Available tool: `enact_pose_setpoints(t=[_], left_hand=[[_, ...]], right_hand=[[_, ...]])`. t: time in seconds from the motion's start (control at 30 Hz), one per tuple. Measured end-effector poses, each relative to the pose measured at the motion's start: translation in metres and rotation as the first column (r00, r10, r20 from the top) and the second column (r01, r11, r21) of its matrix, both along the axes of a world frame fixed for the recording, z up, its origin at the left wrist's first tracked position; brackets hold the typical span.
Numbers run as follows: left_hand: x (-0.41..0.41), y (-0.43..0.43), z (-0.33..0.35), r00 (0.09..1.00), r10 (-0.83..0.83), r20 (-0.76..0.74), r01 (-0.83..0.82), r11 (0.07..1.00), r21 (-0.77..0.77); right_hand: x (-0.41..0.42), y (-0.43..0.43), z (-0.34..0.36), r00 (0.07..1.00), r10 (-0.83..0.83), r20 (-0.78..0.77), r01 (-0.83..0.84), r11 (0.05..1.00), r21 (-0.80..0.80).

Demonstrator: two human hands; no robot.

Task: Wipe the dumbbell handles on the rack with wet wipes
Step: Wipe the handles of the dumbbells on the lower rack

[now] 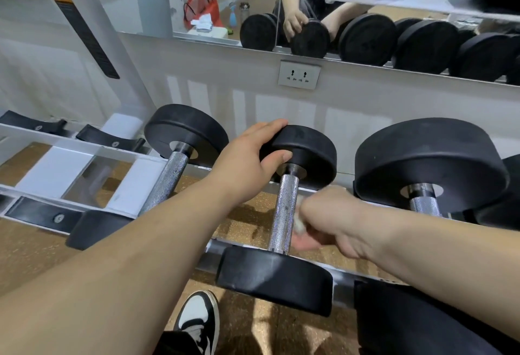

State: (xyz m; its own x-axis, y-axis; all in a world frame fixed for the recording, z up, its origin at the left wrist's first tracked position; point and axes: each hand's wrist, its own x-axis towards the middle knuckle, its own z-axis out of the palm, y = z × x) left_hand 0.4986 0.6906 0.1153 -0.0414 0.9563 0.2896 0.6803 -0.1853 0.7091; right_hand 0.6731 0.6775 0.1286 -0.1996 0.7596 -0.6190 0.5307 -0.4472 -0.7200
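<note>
Chrome handle (284, 211) of the middle dumbbell is lying across the rack (50, 168), between two neighbours. In the head view, the left hand (247, 160) is gripping its far head (312, 152), fingers over the rim and thumb on the face, steadying it. The right hand (326, 219) is pinching a white wipe (298, 221) against the handle's right side. Wiping this handle looks under way. Next, the wipe likely needs sweeping round the underside before moving to the right handle (423, 205).

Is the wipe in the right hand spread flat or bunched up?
Bunched up: the wipe shows only as a small white wad in the right hand, at the middle dumbbell handle.
</note>
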Motion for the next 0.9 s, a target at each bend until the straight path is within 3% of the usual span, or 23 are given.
enact_pose_setpoints(t=[0.1,0.17,0.2,0.27,0.33,0.47,0.63,0.77,0.9], left_hand=[[-0.001,0.000,0.000,1.000,0.003,-0.015,-0.003,1.000,-0.001],[0.000,0.000,0.001,1.000,0.002,-0.020,-0.002,1.000,-0.004],[0.000,0.000,0.001,1.000,-0.001,-0.021,0.001,1.000,-0.004],[0.000,0.000,0.002,1.000,-0.008,-0.021,0.007,1.000,-0.004],[-0.001,-0.001,0.001,1.000,-0.006,-0.024,0.006,1.000,0.004],[0.000,0.000,0.001,1.000,-0.001,-0.030,0.001,1.000,0.004],[0.000,-0.001,0.000,1.000,0.008,-0.022,-0.008,1.000,0.006],[-0.002,0.000,-0.001,1.000,-0.007,0.006,0.007,1.000,0.003],[-0.001,0.001,-0.004,0.999,-0.016,0.027,0.016,1.000,0.016]], right_hand=[[0.008,-0.023,0.005,0.927,0.330,0.178,-0.329,0.944,-0.036],[0.011,-0.018,0.014,0.884,0.414,0.215,-0.415,0.909,-0.046],[0.011,-0.010,0.017,0.920,0.343,0.190,-0.345,0.938,-0.022],[0.007,0.011,0.017,0.998,0.035,0.050,-0.036,0.999,0.023],[-0.002,0.019,0.012,0.986,-0.153,-0.067,0.156,0.987,0.043],[-0.009,0.006,0.001,0.969,-0.214,-0.128,0.232,0.962,0.147],[-0.005,-0.005,0.005,0.996,-0.056,0.063,0.039,0.967,0.250],[0.003,-0.034,0.017,0.937,0.242,0.253,-0.277,0.954,0.113],[0.005,-0.018,0.027,0.931,0.253,0.263,-0.277,0.959,0.057]])
